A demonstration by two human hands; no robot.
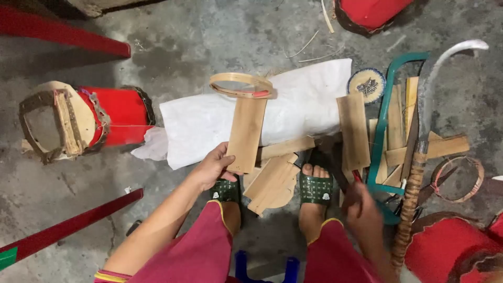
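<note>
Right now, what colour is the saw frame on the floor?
The saw frame is teal green, seen best in the head view.

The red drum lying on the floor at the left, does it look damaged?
Yes. The red drum lies on its side, and its open end shows a ragged, frayed rim with no full skin.

From the feet point(316, 188), the left hand point(212, 167) at ten o'clock holds a wooden slat point(246, 133) upright, a bamboo ring point(241, 85) lying at its far end on a sack point(293, 107). More slats point(272, 183) lie between the feet. At two o'clock a saw frame point(382, 120) lies over boards point(353, 128), a curved blade point(435, 78) beside it. The right hand point(361, 209) is at three o'clock.
</note>
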